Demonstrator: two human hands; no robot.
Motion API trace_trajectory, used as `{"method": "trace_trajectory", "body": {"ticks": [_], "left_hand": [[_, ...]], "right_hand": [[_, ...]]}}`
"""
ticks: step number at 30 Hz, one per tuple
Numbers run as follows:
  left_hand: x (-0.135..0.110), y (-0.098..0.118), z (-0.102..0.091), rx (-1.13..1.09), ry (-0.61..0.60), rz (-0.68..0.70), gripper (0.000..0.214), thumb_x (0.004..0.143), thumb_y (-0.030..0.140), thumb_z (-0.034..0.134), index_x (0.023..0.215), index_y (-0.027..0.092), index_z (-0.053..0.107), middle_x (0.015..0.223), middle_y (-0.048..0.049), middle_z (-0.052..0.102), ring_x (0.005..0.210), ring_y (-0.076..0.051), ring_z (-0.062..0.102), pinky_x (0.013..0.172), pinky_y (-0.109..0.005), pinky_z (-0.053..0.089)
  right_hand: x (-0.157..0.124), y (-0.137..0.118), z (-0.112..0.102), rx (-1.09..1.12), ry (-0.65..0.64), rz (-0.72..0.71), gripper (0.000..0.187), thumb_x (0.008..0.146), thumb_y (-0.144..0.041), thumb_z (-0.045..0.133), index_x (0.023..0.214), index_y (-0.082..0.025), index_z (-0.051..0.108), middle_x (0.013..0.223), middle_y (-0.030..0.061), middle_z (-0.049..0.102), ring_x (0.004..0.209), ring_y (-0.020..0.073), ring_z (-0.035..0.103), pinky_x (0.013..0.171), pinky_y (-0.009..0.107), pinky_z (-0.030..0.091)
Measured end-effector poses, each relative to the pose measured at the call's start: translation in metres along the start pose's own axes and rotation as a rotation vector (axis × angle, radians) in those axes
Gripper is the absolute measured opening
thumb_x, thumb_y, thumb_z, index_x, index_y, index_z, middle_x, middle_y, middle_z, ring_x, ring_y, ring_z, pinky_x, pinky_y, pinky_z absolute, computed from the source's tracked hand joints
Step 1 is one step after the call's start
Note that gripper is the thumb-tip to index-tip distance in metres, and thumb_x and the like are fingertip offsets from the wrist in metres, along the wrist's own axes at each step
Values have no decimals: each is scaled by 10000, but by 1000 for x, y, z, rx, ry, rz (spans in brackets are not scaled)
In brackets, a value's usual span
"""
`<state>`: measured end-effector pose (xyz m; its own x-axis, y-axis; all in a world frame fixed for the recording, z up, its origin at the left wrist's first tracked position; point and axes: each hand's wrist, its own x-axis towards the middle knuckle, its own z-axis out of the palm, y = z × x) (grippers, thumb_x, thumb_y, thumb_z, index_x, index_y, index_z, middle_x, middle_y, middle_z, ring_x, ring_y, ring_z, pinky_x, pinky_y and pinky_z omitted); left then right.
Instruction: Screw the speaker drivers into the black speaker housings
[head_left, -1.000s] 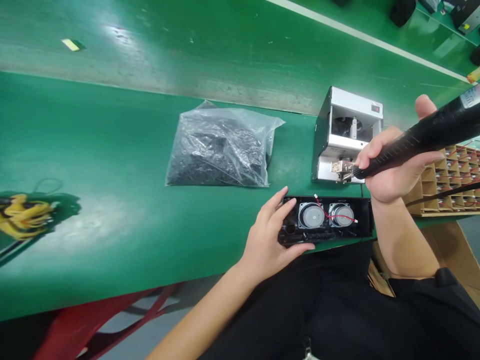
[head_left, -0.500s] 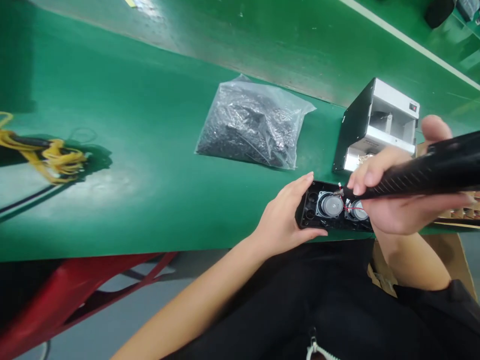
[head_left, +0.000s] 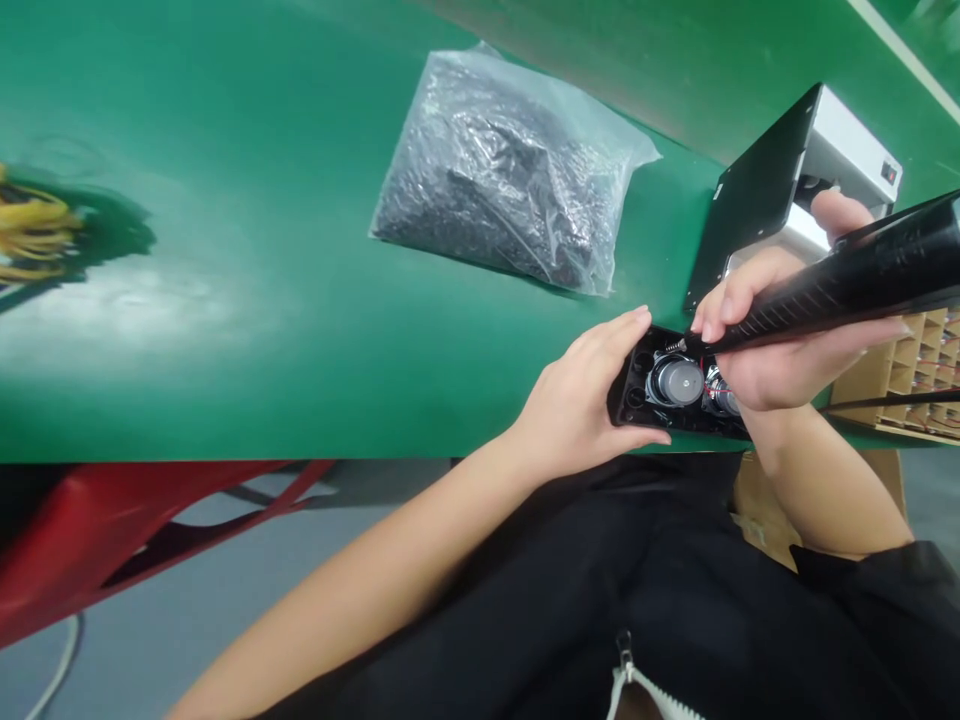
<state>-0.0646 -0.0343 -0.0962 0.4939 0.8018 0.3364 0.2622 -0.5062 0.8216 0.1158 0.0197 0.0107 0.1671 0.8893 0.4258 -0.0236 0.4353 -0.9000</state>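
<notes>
R hand (head_left: 772,375) moved driver (head_left: 825,292) from machine (head_left: 757,200) to nr spkr (head_left: 682,382).

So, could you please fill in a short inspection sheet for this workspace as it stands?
Surface: green tabletop, glossy.
Work items: black housing with round speakers; black handheld driver, its tip over the housing, contact unclear.
Clutter: clear plastic bag with dark contents; yellow bundle at the left edge.
Grips: left grip around the housing's end; right grip around the driver.
Cables: red wire beside the speakers; black cable at far right.
Surroundings: black-and-silver machine; divided cardboard box; red object beyond the table edge, identity unclear.
</notes>
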Motion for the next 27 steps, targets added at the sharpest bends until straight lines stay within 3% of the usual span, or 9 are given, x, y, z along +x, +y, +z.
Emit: {"method": "trace_trajectory", "body": {"ticks": [5, 15, 20, 27], "left_hand": [[0, 1, -1, -8, -13, -6, 1216, 910, 847, 777, 1818, 230, 255, 1771, -229, 510, 1634, -430, 523, 1322, -600, 509], [0, 0, -1, -10, -12, -7, 1236, 890, 836, 809, 1820, 238, 256, 1771, -230, 511, 1630, -440, 526, 1324, -613, 504], [1, 0, 0, -12, -2, 12, 1243, 889, 822, 821, 1821, 231, 249, 1769, -232, 513, 1631, -435, 526, 1327, -607, 502], [1, -1, 1, -10, -31, -23, 1256, 874, 843, 820, 1816, 233, 256, 1772, -230, 508, 1636, -437, 520, 1332, -611, 497]], "right_hand": [[0, 7, 3, -46, 31, -69, 585, 863, -915, 596, 1208, -456, 706, 532, -86, 559, 312, 172, 378, 308, 346, 351], [-1, 8, 3, -75, 44, -48, 590, 859, -926, 561, 1211, -467, 677, 531, -84, 560, 321, 191, 374, 313, 359, 356], [-4, 4, 5, 6, 30, -72, 534, 931, -845, 587, 1192, -406, 741, 537, -82, 586, 327, 168, 421, 313, 326, 390], [-7, 3, 11, -22, 95, -115, 693, 979, -938, 375, 1201, -363, 691, 512, -97, 546, 300, 143, 408, 327, 273, 400]]}}
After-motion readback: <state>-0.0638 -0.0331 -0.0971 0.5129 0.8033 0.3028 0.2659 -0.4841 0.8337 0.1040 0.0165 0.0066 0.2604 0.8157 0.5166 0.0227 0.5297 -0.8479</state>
